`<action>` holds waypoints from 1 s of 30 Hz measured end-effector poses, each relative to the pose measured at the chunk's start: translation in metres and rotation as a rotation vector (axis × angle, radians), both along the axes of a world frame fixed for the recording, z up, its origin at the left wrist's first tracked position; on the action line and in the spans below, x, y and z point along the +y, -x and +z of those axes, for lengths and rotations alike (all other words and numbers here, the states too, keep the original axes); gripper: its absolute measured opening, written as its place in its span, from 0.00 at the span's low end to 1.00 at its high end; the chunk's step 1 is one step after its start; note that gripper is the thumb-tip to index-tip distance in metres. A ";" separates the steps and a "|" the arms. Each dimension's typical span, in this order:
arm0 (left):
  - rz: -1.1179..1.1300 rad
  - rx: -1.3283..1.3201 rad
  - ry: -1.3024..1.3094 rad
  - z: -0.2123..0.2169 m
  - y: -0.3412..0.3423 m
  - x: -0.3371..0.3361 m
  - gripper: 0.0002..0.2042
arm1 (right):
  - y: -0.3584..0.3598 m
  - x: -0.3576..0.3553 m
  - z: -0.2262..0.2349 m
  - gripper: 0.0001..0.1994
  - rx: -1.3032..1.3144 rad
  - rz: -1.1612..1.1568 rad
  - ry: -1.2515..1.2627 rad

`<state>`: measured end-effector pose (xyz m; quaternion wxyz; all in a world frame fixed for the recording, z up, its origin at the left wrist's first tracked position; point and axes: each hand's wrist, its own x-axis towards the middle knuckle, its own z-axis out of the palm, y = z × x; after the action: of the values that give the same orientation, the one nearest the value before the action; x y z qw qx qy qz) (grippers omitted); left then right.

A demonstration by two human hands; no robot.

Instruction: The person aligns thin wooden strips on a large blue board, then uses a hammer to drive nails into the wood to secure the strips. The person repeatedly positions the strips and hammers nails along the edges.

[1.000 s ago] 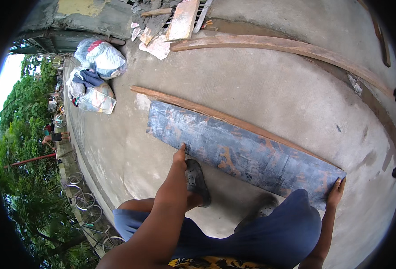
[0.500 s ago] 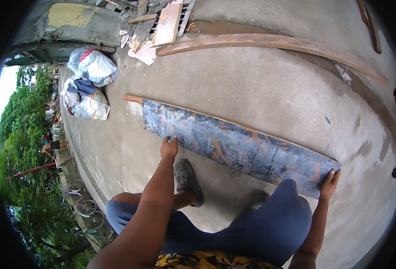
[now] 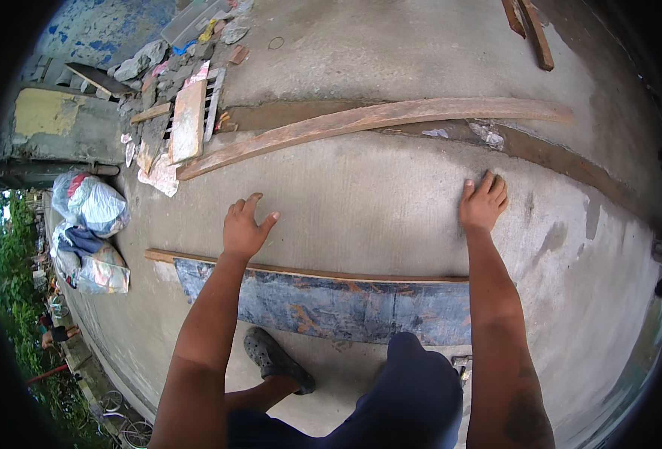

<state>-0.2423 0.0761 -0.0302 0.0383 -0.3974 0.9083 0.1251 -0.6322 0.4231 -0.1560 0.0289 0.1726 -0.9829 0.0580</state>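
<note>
Both hands, left (image 3: 246, 230) and right (image 3: 483, 203), were spread, empty-gripped, above the long blue-grey weathered board (image 3: 323, 303) on the concrete floor (image 3: 376, 194).

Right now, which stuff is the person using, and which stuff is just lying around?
In use: left hand and right hand, both empty, reaching over the blue-grey board with its thin wooden strip.

Lying about: long curved plank, plastic sacks, rubble pile.

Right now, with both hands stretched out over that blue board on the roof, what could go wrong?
1. Both hands, left hand and right hand, reach past the blue board, so the person leans forward and might tip.
2. The board lies loose by the dark shoe; stepping on it could slip.
3. The concrete edge drops off nearby.
</note>
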 end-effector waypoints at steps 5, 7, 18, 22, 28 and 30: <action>-0.197 -0.128 0.167 -0.012 0.161 -0.036 0.41 | -0.010 -0.012 -0.003 0.35 -0.101 -0.065 -0.035; -0.207 -0.194 0.174 -0.022 0.205 -0.039 0.41 | -0.013 -0.017 -0.002 0.35 -0.123 -0.073 -0.035; -0.371 -0.128 -0.020 -0.019 0.202 -0.058 0.26 | -0.012 -0.014 0.000 0.36 -0.136 -0.049 0.026; -0.311 -0.116 -0.202 0.026 0.127 -0.040 0.25 | -0.014 -0.012 -0.005 0.36 -0.130 -0.051 0.010; -0.276 -0.073 -0.129 0.115 -0.007 0.019 0.27 | -0.006 -0.007 -0.002 0.35 -0.144 -0.050 0.114; -0.292 -0.027 -0.083 0.131 -0.046 0.045 0.27 | 0.019 0.030 -0.017 0.36 -0.153 -0.037 0.235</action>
<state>-0.1964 0.1215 0.1007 0.0847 -0.2609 0.9498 0.1503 -0.6507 0.4526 -0.1734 -0.0252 0.1449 -0.9717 0.1851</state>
